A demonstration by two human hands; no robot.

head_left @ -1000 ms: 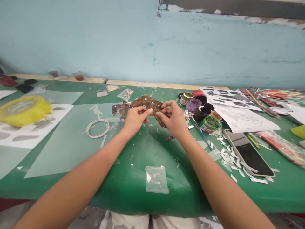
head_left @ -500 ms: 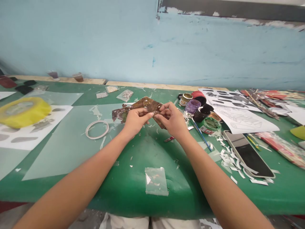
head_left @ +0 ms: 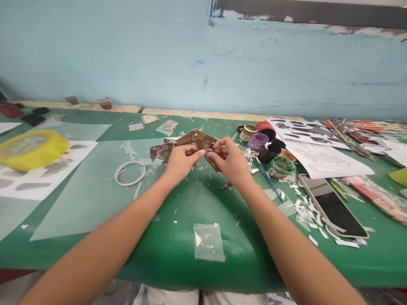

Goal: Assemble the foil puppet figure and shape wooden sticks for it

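- head view: both bare arms reach forward over the green desk (head_left: 190,203) and meet near its middle, toward the far edge.
- left hand (head_left: 179,160) pinches the brown painted sheet (head_left: 190,139) at its near edge, thumb and fingers closed on it; it seems to steady the sheet.
- right hand (head_left: 231,161) grips the sheet's right end, fingertips curled onto it close to the left thumb. this two-handed pinch looks suited to fine fingertip work on one spot, but what lies under the fingertips is too small to tell.
- the sheet is tilted, its near side lifted by the hands and its far left part low over a clear plastic sheet (head_left: 92,190); whether it touches there i cannot tell.
- left of the hands, a white tape ring (head_left: 129,172) lies on the clear plastic; by the left edge sits a yellow round thing (head_left: 30,148).
- just right of the right hand stand paint jars (head_left: 265,146), with a blue brush (head_left: 269,180) beside the wrist; that side is the most crowded.
- toward the right edge lie a phone (head_left: 332,206) among white paper scraps (head_left: 307,212), and printed pages (head_left: 321,159).
- near the front edge, between the forearms, a small clear bag (head_left: 209,241) lies flat, out of the hands' way.
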